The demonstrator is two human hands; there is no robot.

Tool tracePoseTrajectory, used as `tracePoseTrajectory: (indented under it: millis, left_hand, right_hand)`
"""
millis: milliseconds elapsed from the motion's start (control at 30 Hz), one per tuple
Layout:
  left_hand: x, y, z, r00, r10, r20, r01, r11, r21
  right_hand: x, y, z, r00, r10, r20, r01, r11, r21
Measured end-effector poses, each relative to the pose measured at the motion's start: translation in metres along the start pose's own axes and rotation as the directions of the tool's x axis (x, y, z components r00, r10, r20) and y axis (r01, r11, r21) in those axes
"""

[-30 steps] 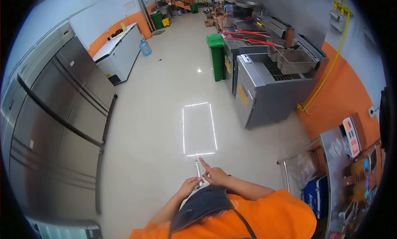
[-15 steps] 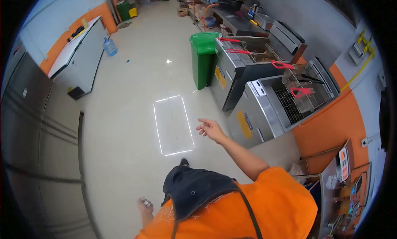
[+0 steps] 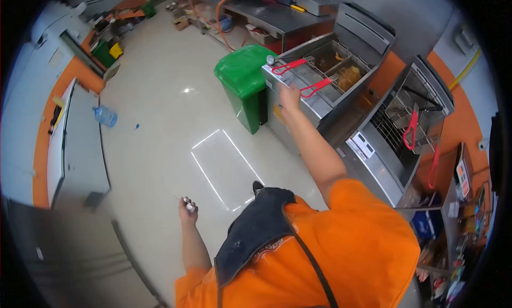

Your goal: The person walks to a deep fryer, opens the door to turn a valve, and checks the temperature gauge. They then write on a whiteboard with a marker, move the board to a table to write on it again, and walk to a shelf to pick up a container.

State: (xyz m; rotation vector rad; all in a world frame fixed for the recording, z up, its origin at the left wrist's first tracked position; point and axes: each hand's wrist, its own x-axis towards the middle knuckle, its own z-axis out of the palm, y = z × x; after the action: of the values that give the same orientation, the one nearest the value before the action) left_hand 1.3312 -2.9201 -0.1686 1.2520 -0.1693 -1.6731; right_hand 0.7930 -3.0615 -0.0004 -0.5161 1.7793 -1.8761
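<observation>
My right hand (image 3: 289, 99) reaches out to the front edge of the deep fryer (image 3: 328, 102), just left of the red handle of a fryer basket (image 3: 316, 88); its fingers are mostly hidden behind the back of the hand. A second red basket handle (image 3: 289, 66) lies farther along the same fryer. Golden food (image 3: 349, 77) sits in the nearer basket, over dark oil. Low on the left, my left hand (image 3: 188, 209) is closed around a small whitish thing with a thin tip sticking out, which I cannot make out.
A green lidded bin (image 3: 242, 76) stands against the fryer's left side. To the right is another fryer (image 3: 384, 164) with a raised basket and tongs. A white chest freezer (image 3: 82, 142) and a blue water bottle (image 3: 105, 116) are at left. Pale floor tiles (image 3: 160, 148) lie between.
My right hand has gone forward to the fryer with the food in it. My left hand has come up and forward. The view has turned and moved closer to the fryers.
</observation>
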Motion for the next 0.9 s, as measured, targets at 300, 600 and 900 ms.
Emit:
tracePoseTrajectory:
  millis: [300, 600, 900]
  left_hand:
    - [0.131, -0.032, -0.091, 0.946, -0.144, -0.292, 0.226, 0.936, 0.271]
    - [0.312, 0.101, -0.01, 0.912, -0.37, -0.177, 0.408, 0.771, 0.489]
    - [0.537, 0.276, 0.262, 0.897, -0.282, 0.34, 0.025, 0.8, 0.599]
  right_hand:
    - [0.171, 0.021, 0.06, 0.906, 0.414, -0.088, -0.313, 0.794, 0.521]
    - [0.21, -0.025, 0.06, 0.813, 0.561, -0.156, -0.425, 0.756, 0.498]
    - [0.144, 0.016, 0.076, 0.911, 0.221, -0.348, -0.199, 0.975, 0.099]
